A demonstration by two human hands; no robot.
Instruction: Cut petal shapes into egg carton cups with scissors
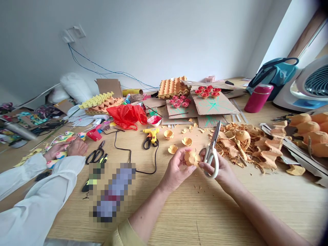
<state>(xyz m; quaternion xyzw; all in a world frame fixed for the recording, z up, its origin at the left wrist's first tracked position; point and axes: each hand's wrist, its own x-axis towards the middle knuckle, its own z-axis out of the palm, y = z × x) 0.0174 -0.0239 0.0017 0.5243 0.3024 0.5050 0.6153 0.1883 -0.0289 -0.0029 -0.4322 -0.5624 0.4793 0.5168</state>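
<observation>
My left hand (176,171) grips an orange egg-carton cup (192,158) cut into petals, its rounded base toward me. Close beside it, my right hand (223,172) holds white-handled scissors (214,138) with the blades pointing up and away. The right fingertips are at the edge of the cup. Three more petal-cut cups stand just beyond my hands: one upright cup (168,134), a wider cup (187,141) and a cup lying tilted (172,149). A few small carton crumbs lie on the table below my hands.
Carton scraps (238,143) heap at the right near uncut egg cartons (312,130). A yellow glue gun (151,134) with a black cord stands ahead. Red painted flowers (207,91) rest on cardboard. Someone in white sleeves (58,177) works at the left. A magenta bottle (258,98) stands near a fan.
</observation>
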